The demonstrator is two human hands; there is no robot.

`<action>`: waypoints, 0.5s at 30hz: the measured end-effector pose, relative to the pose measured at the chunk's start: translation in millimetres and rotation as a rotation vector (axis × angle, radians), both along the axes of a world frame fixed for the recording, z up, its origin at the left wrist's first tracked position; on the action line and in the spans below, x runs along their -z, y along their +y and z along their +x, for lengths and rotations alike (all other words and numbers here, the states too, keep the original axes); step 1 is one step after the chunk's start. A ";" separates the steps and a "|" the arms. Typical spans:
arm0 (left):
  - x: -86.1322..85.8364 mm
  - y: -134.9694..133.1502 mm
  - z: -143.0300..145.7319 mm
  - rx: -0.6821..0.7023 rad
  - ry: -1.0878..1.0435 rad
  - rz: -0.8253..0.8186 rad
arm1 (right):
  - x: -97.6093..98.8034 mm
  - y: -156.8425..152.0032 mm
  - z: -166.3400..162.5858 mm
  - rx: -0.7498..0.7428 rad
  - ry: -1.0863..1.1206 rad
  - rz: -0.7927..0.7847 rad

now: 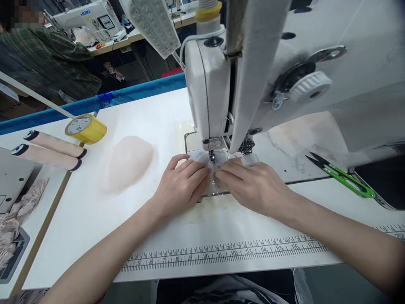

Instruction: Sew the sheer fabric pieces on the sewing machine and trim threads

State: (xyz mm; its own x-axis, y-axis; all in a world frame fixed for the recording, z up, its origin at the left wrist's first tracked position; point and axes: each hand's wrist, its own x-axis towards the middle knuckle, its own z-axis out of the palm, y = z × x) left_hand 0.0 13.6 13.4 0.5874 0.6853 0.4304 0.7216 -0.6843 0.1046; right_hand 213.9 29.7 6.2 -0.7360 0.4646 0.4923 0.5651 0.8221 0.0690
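Note:
A small piece of pale sheer fabric [200,155] lies at the presser foot [212,157] of a white sewing machine [205,88]. To the left of the foot, my left hand [182,181] has its fingers bent and pressed together on the fabric. My right hand [253,183] is closed in a pinch just right of the foot, with the fabric's edge mostly hidden under the fingertips. The fingertips of both hands are close together in front of the needle. A pale molded cup [131,162] rests on the table, left of my left hand.
Green thread snips [348,179] lie beside a dark phone [382,181] at right. Sheer pale pieces [311,133] sit under the machine arm. Yellow tape [86,128] and two thread spools [47,156] stand left. A ruler strip [221,253] runs along the front edge. A person [47,59] sits beyond.

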 end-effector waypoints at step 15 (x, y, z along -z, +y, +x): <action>11.7 -6.9 5.6 0.007 0.135 0.090 | 6.2 7.3 4.1 0.125 -0.053 0.003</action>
